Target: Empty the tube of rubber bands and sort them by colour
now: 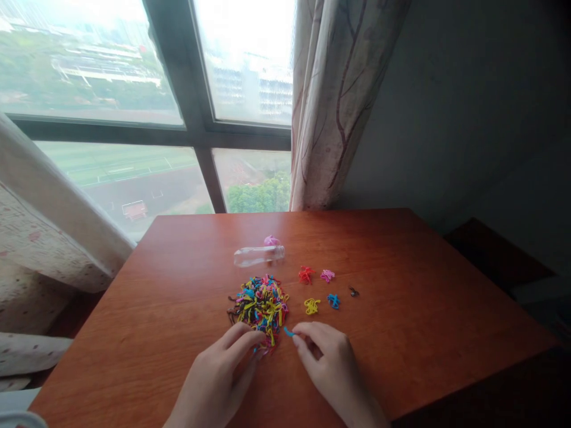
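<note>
A mixed heap of small elastic hair ties (261,303) in yellow, blue, black, pink and red lies on the wooden table. At its near edge is my left hand (223,368), fingers curled together against the ties; what they hold is partly hidden. Just right of the heap, my right hand (328,356) pinches a blue hair tie (288,331) between thumb and fingertip. Beyond that hand lie small single-colour groups: red ties (306,274), pink ties (327,275), yellow ties (311,306), blue ties (333,301) and a dark tie (354,292).
Behind the heap a clear plastic bottle or jar (259,256) lies on its side, with a pink object (271,240) just past it. The brown table (401,261) reaches a window with curtains (330,107) on both sides. Something white and round-edged (20,419) shows at lower left.
</note>
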### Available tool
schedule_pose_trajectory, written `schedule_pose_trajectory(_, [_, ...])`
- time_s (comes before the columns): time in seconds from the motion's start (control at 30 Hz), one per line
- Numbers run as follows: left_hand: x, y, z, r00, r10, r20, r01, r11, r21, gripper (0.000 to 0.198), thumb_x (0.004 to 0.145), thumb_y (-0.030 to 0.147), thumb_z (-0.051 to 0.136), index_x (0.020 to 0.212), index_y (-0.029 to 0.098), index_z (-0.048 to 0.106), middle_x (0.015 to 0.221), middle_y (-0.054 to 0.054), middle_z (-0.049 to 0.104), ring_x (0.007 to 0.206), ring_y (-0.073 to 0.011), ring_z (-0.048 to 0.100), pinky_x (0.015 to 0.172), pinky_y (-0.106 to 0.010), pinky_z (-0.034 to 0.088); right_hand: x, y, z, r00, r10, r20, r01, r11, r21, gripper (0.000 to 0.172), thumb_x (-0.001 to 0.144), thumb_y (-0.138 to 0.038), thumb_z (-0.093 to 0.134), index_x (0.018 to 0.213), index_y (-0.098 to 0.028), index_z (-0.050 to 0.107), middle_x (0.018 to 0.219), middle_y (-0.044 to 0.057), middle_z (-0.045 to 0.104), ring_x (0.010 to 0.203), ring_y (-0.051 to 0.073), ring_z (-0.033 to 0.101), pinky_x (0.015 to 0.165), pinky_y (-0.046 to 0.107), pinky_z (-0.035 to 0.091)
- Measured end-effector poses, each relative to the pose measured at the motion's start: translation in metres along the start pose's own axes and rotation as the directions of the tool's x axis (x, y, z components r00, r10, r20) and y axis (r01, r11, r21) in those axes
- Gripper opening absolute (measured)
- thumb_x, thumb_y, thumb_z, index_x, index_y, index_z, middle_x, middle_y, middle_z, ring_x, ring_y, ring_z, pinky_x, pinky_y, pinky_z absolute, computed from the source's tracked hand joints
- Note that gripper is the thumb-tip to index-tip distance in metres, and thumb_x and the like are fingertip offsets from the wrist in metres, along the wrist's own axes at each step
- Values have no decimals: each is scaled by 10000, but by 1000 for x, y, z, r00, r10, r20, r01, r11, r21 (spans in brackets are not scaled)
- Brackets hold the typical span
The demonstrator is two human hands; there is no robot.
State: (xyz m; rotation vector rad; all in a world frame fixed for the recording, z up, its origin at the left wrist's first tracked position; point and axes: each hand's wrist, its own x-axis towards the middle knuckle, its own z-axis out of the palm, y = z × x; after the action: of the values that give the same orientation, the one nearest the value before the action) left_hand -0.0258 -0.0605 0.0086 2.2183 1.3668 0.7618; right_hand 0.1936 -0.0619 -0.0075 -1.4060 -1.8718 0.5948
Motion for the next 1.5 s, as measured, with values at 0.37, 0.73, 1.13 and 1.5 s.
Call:
schedule_pose_trajectory(0.37, [-8, -6, -3, 1000, 0, 16, -1, 998, 70, 220, 922, 214, 484, 1032, 289, 659, 986, -17, 705, 788, -140, 721, 665, -176, 550, 5, 62, -42, 966, 48, -254, -115, 961, -253, 257, 943, -333, 496, 908, -205, 716, 799, 70, 744, 643, 179, 690, 608, 257, 527])
schedule_pose_trajectory(0.73, [-16, -8, -3, 999, -19, 35, 14, 990, 143, 159, 928, 251, 492, 938, 277, 648, 869, 8, 691, 690, -131, 701, 599, -173, 525, 4, 61, -38, 960, 72, -271, -159, 936, -314, 261, 954, -352, 510, 1015, -189, 705, 748, 54, 718, 577, 173, 648, 558, 259, 475])
schedule_pose_trajectory(1.13, [-8, -5, 4, 997, -2, 81, -16, 974, 225, 209, 954, 231, 447, 965, 282, 650, 925, -2, 706, 748, -148, 714, 637, -195, 531, -5, 22, -3, 993, -28, -115, 9, 987, -162, 180, 948, -205, 506, 1002, -213, 677, 827, 29, 725, 706, 176, 679, 675, 262, 495])
schedule_pose_trajectory(1.5, [75, 27, -4, 978, 181, 104, -200, 954, 224, 206, 941, 241, 468, 908, 240, 671, 878, -23, 682, 742, -168, 669, 618, -233, 488, -14, 13, 13, 1000, -22, -14, 21, 993, -119, 196, 922, -173, 494, 986, -237, 669, 865, 26, 727, 774, 192, 683, 724, 269, 485])
